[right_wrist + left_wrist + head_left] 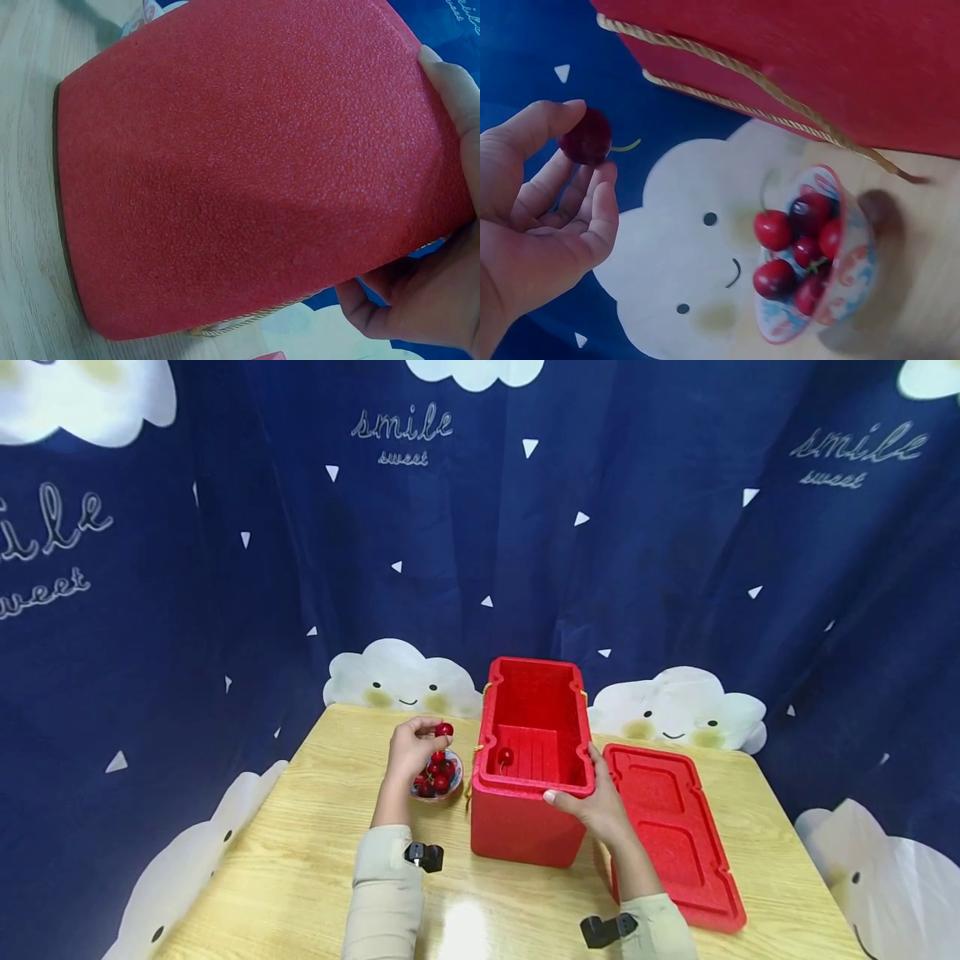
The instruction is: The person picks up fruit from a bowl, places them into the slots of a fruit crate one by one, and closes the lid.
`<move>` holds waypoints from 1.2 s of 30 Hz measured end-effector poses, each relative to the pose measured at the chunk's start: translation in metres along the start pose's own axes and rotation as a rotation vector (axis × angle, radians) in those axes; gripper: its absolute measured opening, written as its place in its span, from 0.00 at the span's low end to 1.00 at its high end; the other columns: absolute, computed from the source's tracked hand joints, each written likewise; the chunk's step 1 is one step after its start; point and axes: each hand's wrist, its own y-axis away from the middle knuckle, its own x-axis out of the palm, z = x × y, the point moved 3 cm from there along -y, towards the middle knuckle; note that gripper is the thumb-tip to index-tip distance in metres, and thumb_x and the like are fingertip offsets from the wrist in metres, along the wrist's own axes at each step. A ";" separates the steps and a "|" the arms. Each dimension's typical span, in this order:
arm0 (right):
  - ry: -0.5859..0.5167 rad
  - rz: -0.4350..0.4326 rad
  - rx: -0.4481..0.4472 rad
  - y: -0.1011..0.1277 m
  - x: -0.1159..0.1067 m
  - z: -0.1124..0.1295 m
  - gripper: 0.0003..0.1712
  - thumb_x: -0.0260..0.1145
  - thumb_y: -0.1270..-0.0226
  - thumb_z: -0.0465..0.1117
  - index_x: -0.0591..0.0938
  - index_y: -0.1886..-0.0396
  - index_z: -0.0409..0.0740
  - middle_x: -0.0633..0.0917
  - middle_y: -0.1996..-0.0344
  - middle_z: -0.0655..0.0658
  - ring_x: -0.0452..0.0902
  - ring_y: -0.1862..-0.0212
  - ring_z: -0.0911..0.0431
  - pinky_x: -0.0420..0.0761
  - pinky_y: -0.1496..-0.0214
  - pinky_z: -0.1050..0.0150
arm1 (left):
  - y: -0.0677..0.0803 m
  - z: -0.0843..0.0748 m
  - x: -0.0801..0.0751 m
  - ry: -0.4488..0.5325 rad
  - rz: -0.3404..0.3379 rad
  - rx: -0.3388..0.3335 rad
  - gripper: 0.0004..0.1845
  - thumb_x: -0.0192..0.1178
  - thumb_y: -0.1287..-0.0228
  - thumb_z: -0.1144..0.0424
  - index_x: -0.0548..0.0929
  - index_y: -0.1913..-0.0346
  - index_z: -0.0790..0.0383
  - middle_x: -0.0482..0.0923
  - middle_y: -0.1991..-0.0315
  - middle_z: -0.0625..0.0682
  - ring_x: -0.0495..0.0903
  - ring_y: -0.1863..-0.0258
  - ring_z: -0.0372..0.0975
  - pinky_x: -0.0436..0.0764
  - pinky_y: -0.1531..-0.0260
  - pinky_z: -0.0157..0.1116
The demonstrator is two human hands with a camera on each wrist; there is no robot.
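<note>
Red cherry in the left hand, right hand on the box.
Left pinches it thumb-to-fingers, stem sticking out, near the patterned bowl with more cherries in it. Right clamped on the box's near right corner, thumb over the rim — hands well apart. Bowl sits between box and desk left edge; lid between box and right edge. Another cherry on the box floor.
</note>
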 end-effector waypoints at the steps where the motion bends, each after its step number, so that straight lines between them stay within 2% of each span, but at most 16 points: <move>1: 0.001 0.001 -0.001 0.000 0.000 0.000 0.65 0.77 0.58 0.45 0.44 0.27 0.55 0.62 0.37 0.40 0.60 0.39 0.44 0.78 0.54 0.53 | 0.000 -0.004 0.000 -0.003 0.006 0.004 0.19 0.69 0.53 0.70 0.82 0.54 0.67 0.81 0.61 0.57 0.78 0.62 0.45 0.76 0.61 0.39; 11: -0.022 0.008 -0.001 0.000 0.000 0.000 0.64 0.77 0.56 0.43 0.42 0.27 0.54 0.61 0.36 0.38 0.59 0.38 0.42 0.76 0.51 0.52 | -0.006 -0.036 0.010 -0.029 0.078 0.062 0.20 0.69 0.53 0.71 0.82 0.54 0.69 0.82 0.61 0.58 0.78 0.63 0.44 0.76 0.63 0.36; 19: -0.020 0.010 -0.002 -0.001 0.000 0.000 0.65 0.77 0.56 0.44 0.42 0.27 0.54 0.61 0.36 0.38 0.59 0.38 0.43 0.76 0.51 0.52 | -0.015 -0.060 0.014 -0.045 0.140 0.077 0.19 0.69 0.54 0.71 0.82 0.55 0.67 0.82 0.62 0.57 0.78 0.61 0.45 0.77 0.59 0.39; 24: -0.010 0.003 -0.020 -0.001 -0.001 0.000 0.64 0.76 0.55 0.44 0.42 0.27 0.52 0.62 0.37 0.38 0.61 0.39 0.43 0.74 0.49 0.52 | -0.023 -0.070 0.021 -0.045 0.236 0.062 0.18 0.68 0.53 0.73 0.82 0.55 0.69 0.81 0.63 0.58 0.78 0.62 0.44 0.76 0.59 0.38; 29: -0.011 0.011 -0.004 -0.002 -0.001 0.000 0.64 0.76 0.55 0.44 0.42 0.27 0.53 0.61 0.37 0.38 0.60 0.39 0.43 0.75 0.49 0.52 | -0.029 -0.077 0.029 -0.082 0.344 0.082 0.19 0.68 0.54 0.72 0.82 0.54 0.68 0.81 0.64 0.55 0.78 0.63 0.43 0.76 0.60 0.39; 36: -0.023 0.015 0.016 -0.001 -0.001 0.000 0.65 0.77 0.56 0.45 0.42 0.26 0.54 0.59 0.35 0.38 0.58 0.38 0.43 0.75 0.49 0.51 | -0.034 -0.086 0.044 -0.164 0.552 0.102 0.20 0.68 0.52 0.72 0.82 0.52 0.67 0.81 0.59 0.53 0.78 0.59 0.43 0.77 0.58 0.38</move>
